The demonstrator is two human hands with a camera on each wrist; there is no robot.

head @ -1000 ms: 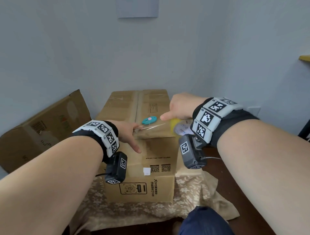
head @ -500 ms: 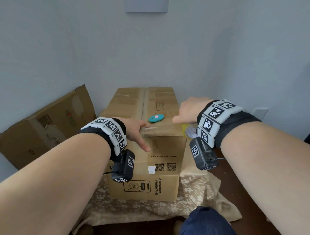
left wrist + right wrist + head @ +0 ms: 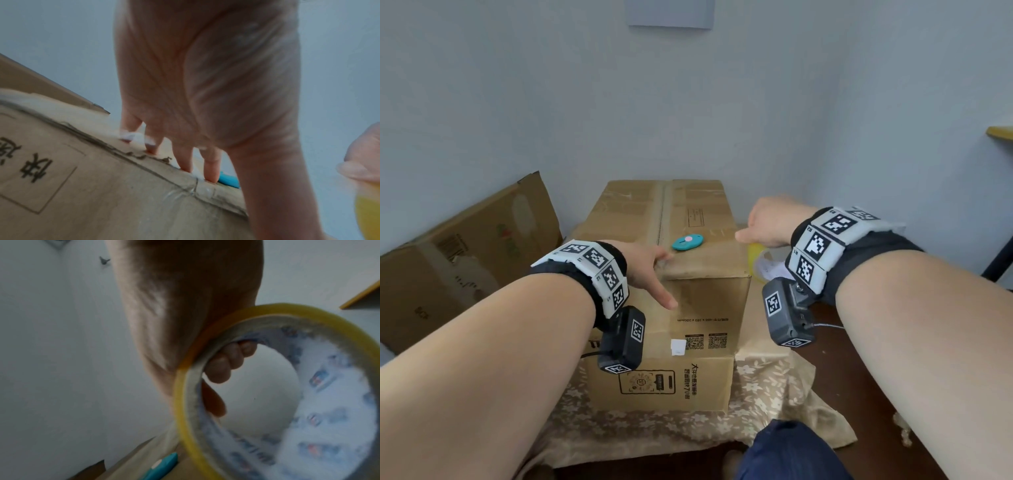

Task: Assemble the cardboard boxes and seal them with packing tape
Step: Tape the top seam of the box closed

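Observation:
A closed brown cardboard box (image 3: 698, 315) stands on a cloth in the middle of the head view, an old tape seam running along its top. My left hand (image 3: 654, 270) rests on its near top edge, straight fingers (image 3: 211, 168) pressing on top and the thumb spread down the front face. A bit of clear tape wraps over the edge there (image 3: 195, 190). My right hand (image 3: 767, 222) holds a yellow-edged tape roll (image 3: 756, 262) just off the box's right side, fingers curled through the roll's core (image 3: 287, 394). A teal cutter (image 3: 687, 242) lies on the box top between the hands.
A flattened cardboard box (image 3: 465, 257) leans on the wall at the left. A floral cloth (image 3: 774, 394) covers the low stand under the box. Dark floor (image 3: 887, 377) lies to the right, a yellow shelf edge (image 3: 1000, 132) at far right, my knee (image 3: 784, 452) below.
The right hand has drawn the roll to the right, away from the box edge. The stretched strip seen between the hands a second ago no longer shows. The left hand stays on the edge.

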